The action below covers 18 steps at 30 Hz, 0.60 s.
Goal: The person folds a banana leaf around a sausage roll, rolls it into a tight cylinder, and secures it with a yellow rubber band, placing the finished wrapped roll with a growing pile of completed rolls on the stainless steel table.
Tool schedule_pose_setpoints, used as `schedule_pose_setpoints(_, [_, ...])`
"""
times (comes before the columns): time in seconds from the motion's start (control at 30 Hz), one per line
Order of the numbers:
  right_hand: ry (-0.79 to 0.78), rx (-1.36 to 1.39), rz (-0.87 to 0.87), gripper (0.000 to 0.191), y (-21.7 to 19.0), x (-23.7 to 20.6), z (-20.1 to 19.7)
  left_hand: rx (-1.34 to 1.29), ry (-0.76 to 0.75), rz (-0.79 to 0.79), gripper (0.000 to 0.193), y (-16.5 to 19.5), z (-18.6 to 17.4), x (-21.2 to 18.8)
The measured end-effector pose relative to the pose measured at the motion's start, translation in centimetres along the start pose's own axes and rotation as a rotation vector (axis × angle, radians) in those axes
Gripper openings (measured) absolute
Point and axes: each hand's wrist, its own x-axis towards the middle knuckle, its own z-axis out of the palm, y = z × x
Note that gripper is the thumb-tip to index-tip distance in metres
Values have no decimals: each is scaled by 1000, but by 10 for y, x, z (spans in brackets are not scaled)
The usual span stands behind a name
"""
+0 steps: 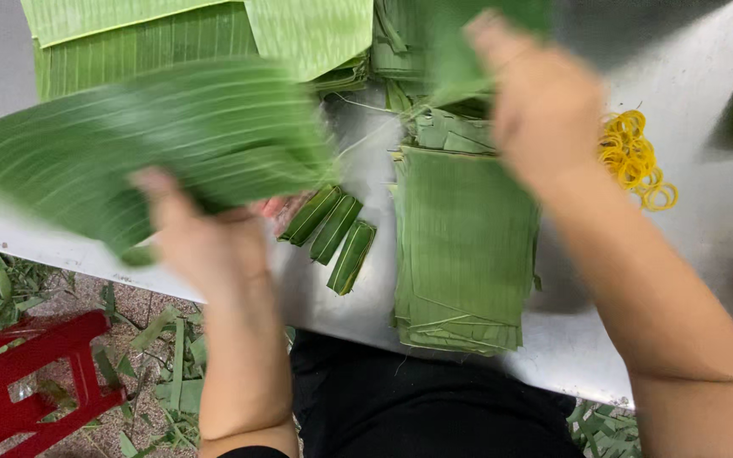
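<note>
My left hand (205,237) grips a wide green banana leaf (129,144) that fans out to the left above the steel table (689,246), blurred by motion. My right hand (536,102) is raised further back and is closed on another green leaf piece (460,51) near the top middle. Between my arms lies a neat stack of cut rectangular leaves (464,246). Three small folded leaf strips (332,233) lie side by side just right of my left hand.
A heap of yellow rubber bands (634,157) sits right of my right wrist. Large leaf sheets (197,34) are stacked at the table's back. Below the table edge, a red plastic stool (27,382) stands on ground strewn with leaf scraps (171,356).
</note>
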Motion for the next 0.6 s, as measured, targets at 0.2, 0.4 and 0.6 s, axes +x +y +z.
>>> schedule_pose_setpoints(0.2, [116, 20, -120, 33, 10, 21, -14, 238, -261, 97, 60, 22, -10, -38])
schedule_pose_setpoints(0.4, [-352, 1061, 206, 63, -51, -11, -35, 669, -449, -123, 40, -6, -5, -75])
schedule_pose_setpoints(0.6, [-602, 1867, 1181, 36, -87, -58, -28, 827, -690, -246, 38, -31, 2, -81])
